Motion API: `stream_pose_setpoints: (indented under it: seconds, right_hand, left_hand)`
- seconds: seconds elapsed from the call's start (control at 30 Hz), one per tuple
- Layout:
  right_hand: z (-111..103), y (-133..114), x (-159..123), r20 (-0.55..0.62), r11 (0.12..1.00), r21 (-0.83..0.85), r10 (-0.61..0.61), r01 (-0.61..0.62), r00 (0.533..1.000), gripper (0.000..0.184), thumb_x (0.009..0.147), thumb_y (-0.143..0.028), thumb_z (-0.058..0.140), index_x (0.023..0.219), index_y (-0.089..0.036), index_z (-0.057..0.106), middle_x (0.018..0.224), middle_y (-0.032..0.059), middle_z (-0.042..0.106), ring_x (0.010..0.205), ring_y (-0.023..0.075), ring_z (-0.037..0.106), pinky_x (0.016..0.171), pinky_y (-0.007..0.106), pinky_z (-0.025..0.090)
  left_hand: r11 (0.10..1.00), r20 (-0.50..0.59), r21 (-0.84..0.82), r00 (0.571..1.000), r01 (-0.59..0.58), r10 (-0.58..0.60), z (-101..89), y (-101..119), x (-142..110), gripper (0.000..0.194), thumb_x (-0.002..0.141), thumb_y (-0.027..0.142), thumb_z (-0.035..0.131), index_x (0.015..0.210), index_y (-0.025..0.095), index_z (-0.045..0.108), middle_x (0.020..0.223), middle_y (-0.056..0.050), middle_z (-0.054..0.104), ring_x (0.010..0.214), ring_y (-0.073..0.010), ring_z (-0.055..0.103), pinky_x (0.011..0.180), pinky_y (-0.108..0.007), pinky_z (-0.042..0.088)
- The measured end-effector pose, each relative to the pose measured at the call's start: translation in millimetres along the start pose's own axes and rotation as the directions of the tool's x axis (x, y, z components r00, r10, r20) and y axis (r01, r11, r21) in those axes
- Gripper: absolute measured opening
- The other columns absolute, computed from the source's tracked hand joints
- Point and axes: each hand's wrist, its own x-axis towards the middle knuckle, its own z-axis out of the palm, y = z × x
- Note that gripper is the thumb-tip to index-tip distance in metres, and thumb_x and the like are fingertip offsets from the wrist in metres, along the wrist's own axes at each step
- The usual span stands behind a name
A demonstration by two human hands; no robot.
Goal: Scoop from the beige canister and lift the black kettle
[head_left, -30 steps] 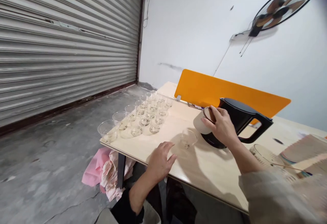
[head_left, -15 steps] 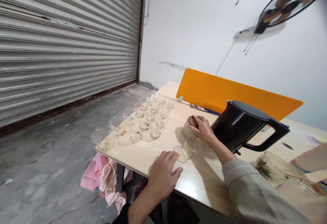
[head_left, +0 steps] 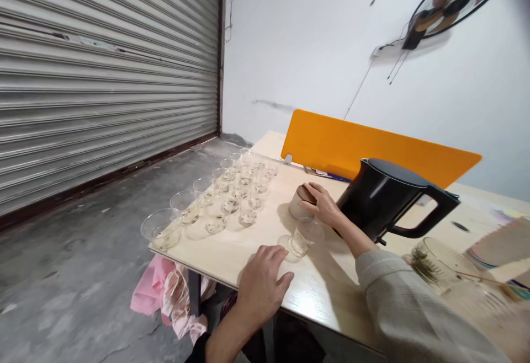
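My right hand (head_left: 325, 204) has its fingers over the top of a small cream pot (head_left: 297, 208) with a brown top, standing on the table. Whether the brown part is a lid or the inside I cannot tell. Just in front of the pot is a clear cup (head_left: 309, 234), with another clear round piece by its base. My left hand (head_left: 264, 275) lies at the table's near edge, fingers loosely stretched and thumb apart, holding nothing. A black electric kettle (head_left: 381, 197) stands right behind my right forearm.
Rows of clear cups (head_left: 215, 224) with bits at the bottom fill the table's left side. An orange divider panel (head_left: 372, 145) runs along the back. At right stands a clear container (head_left: 430, 263) with dried leaves. Pink cloth (head_left: 153, 288) hangs below the left edge.
The view has shifted slightly, so everything sits a little further left. Both hands keep nearly the same place, the right one still on the pot.
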Motion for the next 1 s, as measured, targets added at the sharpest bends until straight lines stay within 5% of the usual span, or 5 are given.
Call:
stream_pose_setpoints:
  seconds: [0.17,0.3,0.43,0.57,1.0]
  right_hand:
    - [-17,-14,-13,-0.083,0.997,0.044,0.069,-0.066,0.994,0.085,0.085,-0.072,0.057,0.152,-0.021,0.047,0.161,0.0168,0.035,0.151,0.0386,0.025,0.12,0.057,0.026]
    - [-31,-35,-53,-0.214,0.972,0.178,0.192,-0.155,0.958,0.071,0.094,-0.069,0.043,0.148,-0.024,0.052,0.156,0.0126,0.045,0.145,0.0327,0.04,0.12,0.053,0.031]
    - [-25,-53,-102,-0.08,0.799,0.498,0.429,-0.337,0.9,0.068,0.096,-0.071,0.038,0.139,-0.025,0.061,0.136,0.0114,0.065,0.128,0.0318,0.058,0.108,0.052,0.047]
    - [-10,-66,-129,0.087,0.634,0.673,0.443,-0.38,0.892,0.072,0.095,-0.074,0.037,0.135,-0.021,0.066,0.13,0.0133,0.069,0.125,0.0338,0.061,0.098,0.052,0.055]
    - [-13,-73,-148,0.03,0.645,0.67,0.471,-0.367,0.882,0.068,0.095,-0.072,0.04,0.135,-0.022,0.063,0.132,0.0129,0.067,0.123,0.0309,0.062,0.104,0.05,0.05]
  left_hand:
    - [1.0,0.003,0.007,1.0,-0.004,0.004,-0.9,-1,0,0.037,0.091,0.027,0.063,0.127,0.021,0.064,0.131,-0.007,0.067,0.121,-0.0276,0.056,0.107,-0.045,0.046]
    - [1.0,0.004,0.003,1.0,-0.001,0.001,-1.5,-2,0,0.046,0.091,0.03,0.063,0.136,0.021,0.059,0.141,-0.008,0.061,0.128,-0.0286,0.053,0.109,-0.046,0.045]
    - [0.999,0.005,-0.029,1.0,0.016,-0.016,-1.4,-5,6,0.06,0.092,0.035,0.06,0.148,0.02,0.047,0.153,-0.009,0.051,0.137,-0.0301,0.047,0.115,-0.048,0.039]
    - [0.992,0.074,-0.107,0.996,0.063,-0.056,-0.5,-7,17,0.071,0.093,0.039,0.056,0.157,0.019,0.033,0.153,-0.012,0.051,0.136,-0.0311,0.049,0.113,-0.048,0.042]
    - [0.993,0.102,-0.107,0.994,0.039,-0.028,-0.1,-3,17,0.075,0.092,0.034,0.055,0.159,0.015,0.028,0.154,-0.015,0.049,0.141,-0.0284,0.045,0.117,-0.045,0.037]
